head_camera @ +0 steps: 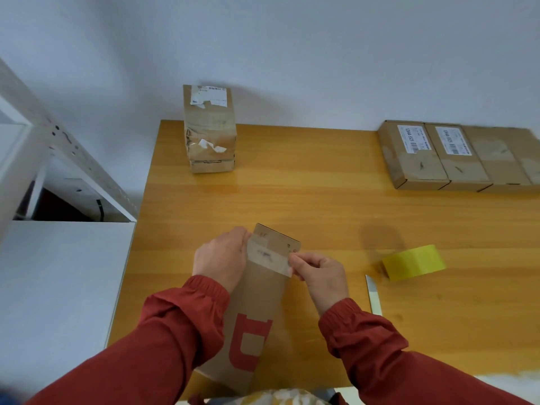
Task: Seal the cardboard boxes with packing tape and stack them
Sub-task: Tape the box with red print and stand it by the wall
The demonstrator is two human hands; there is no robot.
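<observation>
While the left hand curls its fingers round the left edge of the long box, the right hand pinches the end of a strip of tape lying across the box's far end. The box rests at the near edge of the table. A yellow roll of tape and a knife lie to its right. A stack of boxes stands far left, a row of boxes far right

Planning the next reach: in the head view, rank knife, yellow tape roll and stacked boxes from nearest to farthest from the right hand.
From the right hand:
1. knife, just right of it.
2. yellow tape roll, farther right.
3. stacked boxes, far edge, to the left.
</observation>
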